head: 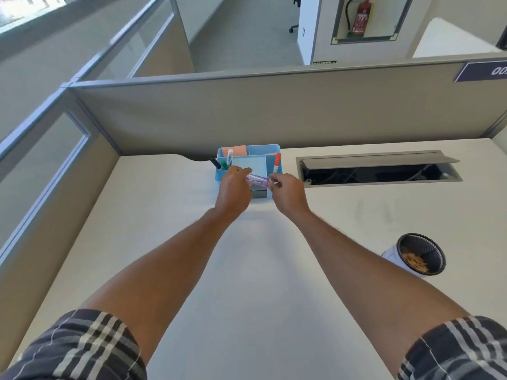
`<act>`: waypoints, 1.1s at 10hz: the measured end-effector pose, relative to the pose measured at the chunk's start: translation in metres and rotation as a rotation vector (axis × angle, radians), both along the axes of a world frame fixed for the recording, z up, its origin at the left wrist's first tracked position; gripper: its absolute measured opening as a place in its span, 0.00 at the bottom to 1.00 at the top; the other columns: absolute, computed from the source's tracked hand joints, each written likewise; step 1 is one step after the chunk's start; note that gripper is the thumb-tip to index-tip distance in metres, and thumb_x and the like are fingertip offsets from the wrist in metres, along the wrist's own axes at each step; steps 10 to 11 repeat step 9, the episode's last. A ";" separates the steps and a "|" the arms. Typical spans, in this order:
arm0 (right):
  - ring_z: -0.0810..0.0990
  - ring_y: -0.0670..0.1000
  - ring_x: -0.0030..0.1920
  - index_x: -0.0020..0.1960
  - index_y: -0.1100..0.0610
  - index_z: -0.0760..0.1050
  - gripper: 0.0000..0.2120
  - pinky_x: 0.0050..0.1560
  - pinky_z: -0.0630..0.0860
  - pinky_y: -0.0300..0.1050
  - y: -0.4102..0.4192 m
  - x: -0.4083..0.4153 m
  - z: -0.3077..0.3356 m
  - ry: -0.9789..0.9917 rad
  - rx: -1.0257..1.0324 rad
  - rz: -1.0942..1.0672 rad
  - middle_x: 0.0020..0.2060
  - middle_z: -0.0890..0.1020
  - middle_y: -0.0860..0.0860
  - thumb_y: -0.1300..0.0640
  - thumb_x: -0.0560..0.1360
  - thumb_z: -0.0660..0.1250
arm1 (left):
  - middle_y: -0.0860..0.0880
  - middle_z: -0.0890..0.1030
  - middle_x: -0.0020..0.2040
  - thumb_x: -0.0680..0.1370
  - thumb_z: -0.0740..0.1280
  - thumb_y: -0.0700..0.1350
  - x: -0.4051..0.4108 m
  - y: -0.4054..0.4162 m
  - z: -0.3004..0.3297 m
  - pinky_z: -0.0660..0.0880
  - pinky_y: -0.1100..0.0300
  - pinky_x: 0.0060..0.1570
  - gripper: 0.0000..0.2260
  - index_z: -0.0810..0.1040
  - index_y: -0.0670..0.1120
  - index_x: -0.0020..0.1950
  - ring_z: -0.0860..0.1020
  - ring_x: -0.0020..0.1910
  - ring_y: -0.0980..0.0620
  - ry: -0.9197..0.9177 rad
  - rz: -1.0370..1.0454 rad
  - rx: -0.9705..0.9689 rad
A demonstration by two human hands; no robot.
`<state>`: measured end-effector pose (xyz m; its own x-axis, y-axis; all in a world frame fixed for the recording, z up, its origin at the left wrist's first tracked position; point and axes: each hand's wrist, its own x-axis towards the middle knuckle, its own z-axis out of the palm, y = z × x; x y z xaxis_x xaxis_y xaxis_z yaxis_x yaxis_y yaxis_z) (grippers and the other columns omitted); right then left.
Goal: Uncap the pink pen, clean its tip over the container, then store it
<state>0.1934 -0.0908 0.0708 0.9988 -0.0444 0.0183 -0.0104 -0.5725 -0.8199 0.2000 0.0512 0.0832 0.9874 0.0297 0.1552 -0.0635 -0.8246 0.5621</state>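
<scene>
While both of my arms reach forward over the pale, matte desk (192, 270), I hold the pink pen (259, 180) between my hands just above centre frame. At far left stand beige fabric partition panels (192, 116) with grey metal frames and glass strips. Moving right, my left hand (234, 187) is closed around the left end of the pen, fingers curled over the barrel. The pen is a short, translucent pink-violet cylinder, smooth and glossy, lying nearly level with a slight downward slant to the right. It hangs in front of the light blue plastic organiser (262, 150), a boxy tray with rounded corners and several compartments. Within it I see a black marker (215, 163) and a green one (224, 165) at its left, a white stick (230, 156) before an orange pad (238, 150), and a red-capped marker (276, 163) upright at its right. My right hand (288, 192) pinches the pen's right end; whether the cap is seated or loose I cannot tell. Further right, a rectangular grey cable hatch (378, 168) lies open in the desktop. At lower right sits a round black mesh container (421, 253) holding tan scraps, well apart from the pen. Checked sleeves (82, 349) fill the bottom corners.
</scene>
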 end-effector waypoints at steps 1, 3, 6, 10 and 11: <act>0.80 0.56 0.56 0.64 0.63 0.79 0.15 0.49 0.70 0.38 0.017 0.022 -0.004 0.037 0.060 -0.068 0.60 0.83 0.60 0.56 0.82 0.64 | 0.39 0.80 0.65 0.78 0.66 0.32 0.020 0.003 -0.006 0.73 0.54 0.64 0.19 0.76 0.38 0.69 0.77 0.65 0.42 0.016 0.056 -0.082; 0.82 0.59 0.54 0.56 0.67 0.79 0.12 0.55 0.80 0.53 0.036 0.036 -0.011 -0.015 0.042 -0.122 0.54 0.84 0.61 0.60 0.84 0.61 | 0.38 0.81 0.63 0.78 0.63 0.32 0.039 0.015 -0.028 0.77 0.49 0.59 0.18 0.76 0.37 0.68 0.78 0.62 0.38 0.067 0.107 -0.075; 0.76 0.53 0.51 0.55 0.62 0.80 0.09 0.41 0.71 0.37 0.027 0.031 -0.005 0.043 -0.010 -0.027 0.54 0.81 0.54 0.63 0.83 0.61 | 0.39 0.81 0.53 0.77 0.65 0.32 0.034 0.022 -0.028 0.82 0.52 0.44 0.05 0.79 0.39 0.49 0.78 0.53 0.43 0.057 0.032 0.051; 0.74 0.56 0.71 0.71 0.60 0.74 0.19 0.59 0.70 0.38 0.000 -0.028 0.006 0.075 0.085 -0.058 0.70 0.77 0.57 0.64 0.81 0.64 | 0.41 0.79 0.62 0.79 0.65 0.35 -0.013 0.021 -0.020 0.80 0.52 0.54 0.13 0.76 0.40 0.63 0.76 0.58 0.43 0.055 -0.003 0.093; 0.74 0.56 0.71 0.71 0.60 0.74 0.19 0.59 0.70 0.38 0.000 -0.028 0.006 0.075 0.085 -0.058 0.70 0.77 0.57 0.64 0.81 0.64 | 0.41 0.79 0.62 0.79 0.65 0.35 -0.013 0.021 -0.020 0.80 0.52 0.54 0.13 0.76 0.40 0.63 0.76 0.58 0.43 0.055 -0.003 0.093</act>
